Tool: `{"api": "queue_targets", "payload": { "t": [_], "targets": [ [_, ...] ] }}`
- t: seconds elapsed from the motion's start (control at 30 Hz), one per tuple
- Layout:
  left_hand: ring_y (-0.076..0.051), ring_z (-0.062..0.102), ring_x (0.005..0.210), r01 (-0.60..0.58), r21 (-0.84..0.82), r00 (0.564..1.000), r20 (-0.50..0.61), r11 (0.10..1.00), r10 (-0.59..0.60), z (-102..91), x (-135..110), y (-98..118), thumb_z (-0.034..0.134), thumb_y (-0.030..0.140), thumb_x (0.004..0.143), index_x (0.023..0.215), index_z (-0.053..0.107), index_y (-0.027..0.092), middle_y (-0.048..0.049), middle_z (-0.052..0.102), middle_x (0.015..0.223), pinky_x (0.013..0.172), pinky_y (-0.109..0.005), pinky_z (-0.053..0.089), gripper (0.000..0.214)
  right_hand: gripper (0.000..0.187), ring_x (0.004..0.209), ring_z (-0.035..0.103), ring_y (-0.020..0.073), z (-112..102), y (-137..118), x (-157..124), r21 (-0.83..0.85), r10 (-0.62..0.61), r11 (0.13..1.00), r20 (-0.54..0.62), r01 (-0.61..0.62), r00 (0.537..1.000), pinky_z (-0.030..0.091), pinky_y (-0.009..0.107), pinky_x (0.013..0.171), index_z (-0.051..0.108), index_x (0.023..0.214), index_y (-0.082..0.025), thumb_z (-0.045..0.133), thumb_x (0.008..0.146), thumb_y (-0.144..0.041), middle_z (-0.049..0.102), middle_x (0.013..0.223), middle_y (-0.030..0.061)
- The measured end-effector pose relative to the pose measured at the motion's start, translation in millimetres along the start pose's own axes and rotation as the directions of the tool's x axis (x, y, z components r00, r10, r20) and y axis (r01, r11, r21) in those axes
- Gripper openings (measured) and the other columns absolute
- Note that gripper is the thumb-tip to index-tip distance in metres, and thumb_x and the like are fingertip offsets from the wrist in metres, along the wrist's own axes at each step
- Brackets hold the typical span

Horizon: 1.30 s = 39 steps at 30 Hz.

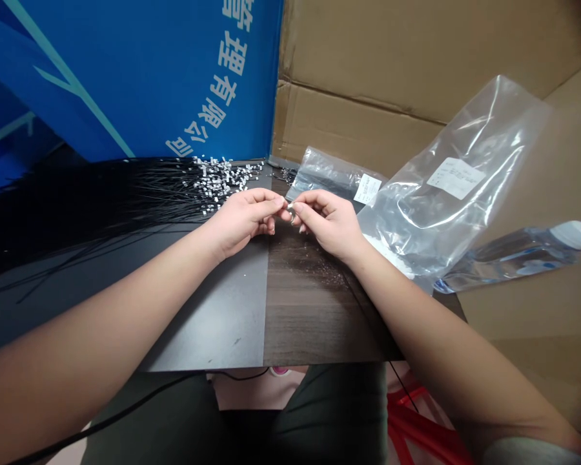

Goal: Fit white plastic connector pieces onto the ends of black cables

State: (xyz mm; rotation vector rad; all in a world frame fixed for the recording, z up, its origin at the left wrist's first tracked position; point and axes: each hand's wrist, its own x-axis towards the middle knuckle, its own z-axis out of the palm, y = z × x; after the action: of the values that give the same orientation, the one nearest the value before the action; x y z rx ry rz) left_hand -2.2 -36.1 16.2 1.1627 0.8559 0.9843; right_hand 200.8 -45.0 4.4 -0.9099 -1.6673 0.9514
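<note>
My left hand point(244, 219) and my right hand point(326, 223) meet above the dark tabletop point(310, 310), their fingertips pinching a tiny white-and-metal connector point(289, 206). Most of that piece is hidden by my fingers. Behind my left hand lies a heap of small white connectors point(225, 181), fitted on the ends of a broad spread of thin black wires point(101, 200). A single thin black wire point(368, 316) seems to run from my right hand down past the table's front edge.
A clear plastic bag with a white label point(450, 174) and a smaller bag of black wires point(329, 174) lie to the right. A water bottle point(513, 258) lies beyond them. Cardboard point(363, 77) and a blue printed banner point(140, 77) rise behind the table.
</note>
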Motion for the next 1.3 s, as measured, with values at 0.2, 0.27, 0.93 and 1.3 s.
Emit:
{"api": "queue_targets", "payload": {
  "t": [0.2,0.27,0.93,1.3],
  "targets": [
    [-0.009,0.056,0.060,0.019,0.027,0.998,0.054,0.999,-0.021,0.8,-2.0,0.7,0.087,0.039,0.081,0.080,0.076,0.016,-0.0053,0.073,0.083,0.060,-0.025,0.045,0.025,0.024,0.071,0.069,0.0135,-0.1,-0.3,-0.4,0.014,-0.047,0.999,0.003,0.047,0.999,0.057,0.028,0.062,0.071,0.094,-0.022,0.074,0.096,-0.046,0.073,0.081,0.0005],
    [-0.009,0.055,0.061,0.017,0.029,0.998,0.059,0.999,-0.019,0.5,-2.1,0.5,0.087,0.038,0.082,0.080,0.077,0.016,-0.0053,0.073,0.083,0.060,-0.025,0.045,0.024,0.020,0.071,0.068,0.0129,-0.3,-1.1,-0.9,0.024,-0.065,0.998,0.018,0.064,0.998,0.057,0.028,0.062,0.072,0.094,-0.021,0.074,0.097,-0.041,0.073,0.081,0.0003],
    [-0.010,0.049,0.058,0.103,-0.146,0.994,-0.010,0.984,-0.105,8.0,-2.5,1.8,0.078,0.024,0.079,0.073,0.070,0.016,-0.0044,0.065,0.074,0.054,-0.026,0.040,0.012,0.023,0.059,0.065,0.0123,14.1,-7.4,-2.4,0.077,0.163,0.985,-0.097,-0.156,0.982,0.052,0.027,0.052,0.072,0.092,-0.021,0.076,0.091,-0.043,0.074,0.075,0.0014],
    [-0.010,0.050,0.061,0.109,-0.081,0.994,0.041,0.991,-0.106,5.9,-2.2,3.4,0.080,0.025,0.079,0.074,0.072,0.015,-0.0072,0.069,0.082,0.055,-0.025,0.040,0.013,0.027,0.063,0.067,0.0130,11.4,-6.2,-1.4,0.079,0.146,0.987,-0.067,-0.141,0.987,0.056,0.027,0.056,0.075,0.094,-0.020,0.079,0.089,-0.046,0.074,0.074,0.0014]
  ]
}}
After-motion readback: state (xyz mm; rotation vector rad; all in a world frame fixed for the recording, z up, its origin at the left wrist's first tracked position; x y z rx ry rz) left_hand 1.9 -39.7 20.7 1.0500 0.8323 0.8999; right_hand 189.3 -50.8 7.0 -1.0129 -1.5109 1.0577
